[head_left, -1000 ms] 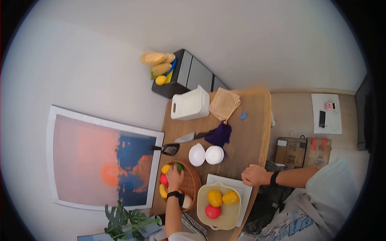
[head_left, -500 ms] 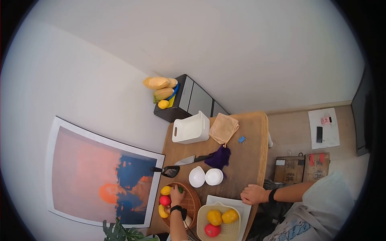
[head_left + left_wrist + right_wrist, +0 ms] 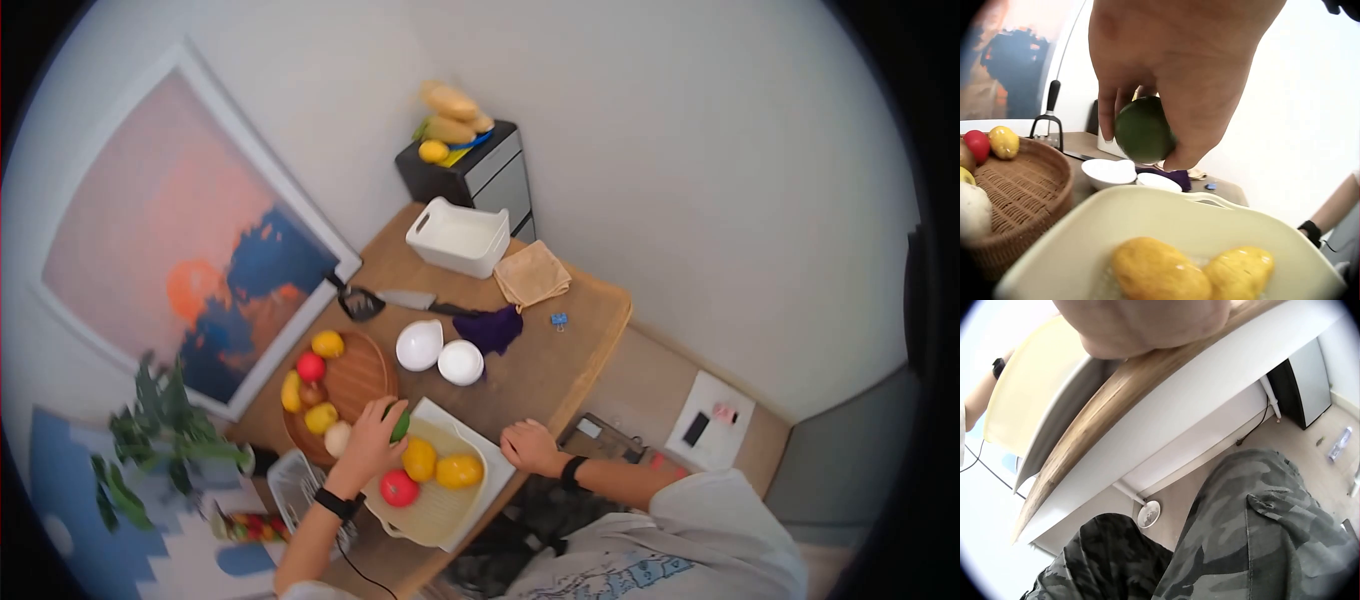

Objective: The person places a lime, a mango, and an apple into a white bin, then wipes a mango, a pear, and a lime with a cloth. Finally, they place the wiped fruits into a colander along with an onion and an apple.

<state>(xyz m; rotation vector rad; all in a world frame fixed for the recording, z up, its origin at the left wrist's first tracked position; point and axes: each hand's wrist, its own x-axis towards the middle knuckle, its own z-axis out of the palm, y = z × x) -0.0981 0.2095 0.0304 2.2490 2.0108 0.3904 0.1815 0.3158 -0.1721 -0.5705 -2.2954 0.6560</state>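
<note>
My left hand [image 3: 370, 442] pinches a dark green, rounded fruit [image 3: 1144, 130] between thumb and fingers, over the near-left side of a cream basket [image 3: 450, 518]. Two yellow fruits [image 3: 459, 471] and a red round fruit [image 3: 399, 488] lie inside that basket, which stands on a white board [image 3: 494, 458]. Left of it is a round wicker basket [image 3: 362, 372] with yellow, red, brown and whitish produce along its far-left side. At the table's front edge rests my right hand [image 3: 530, 446], its fingers loosely curled and holding nothing.
Two white bowls [image 3: 420, 345], a purple cloth [image 3: 490, 330], a knife [image 3: 405, 299] and a black masher-like tool [image 3: 360, 303] lie behind the baskets. Farther back are a white bin [image 3: 458, 238], a tan cloth [image 3: 533, 274] and a blue clip [image 3: 559, 321].
My left hand has lifted the green fruit out of the wicker basket and carried it right, over the cream basket. The head view has turned. My right hand stays at the table edge.
</note>
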